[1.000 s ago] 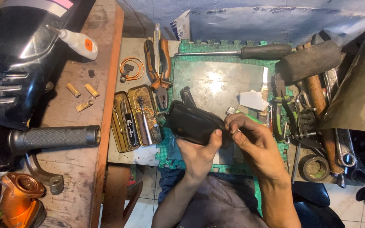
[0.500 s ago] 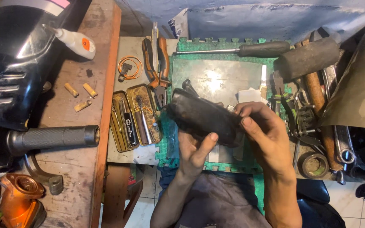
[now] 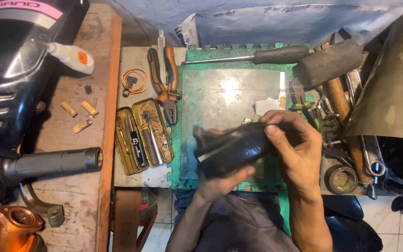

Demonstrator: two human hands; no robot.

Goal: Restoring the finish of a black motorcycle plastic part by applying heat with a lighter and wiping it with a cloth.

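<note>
Hands are gripping a dark plastic housing (image 3: pixel 236 149) above the green work mat (image 3: pixel 276 186), left hand (image 3: pixel 220 184) cupping underneath, right hand (image 3: pixel 295 149) fingers curled over its end; loosening either grip risks dropping it onto the pliers (image 3: pixel 166 84).
</note>
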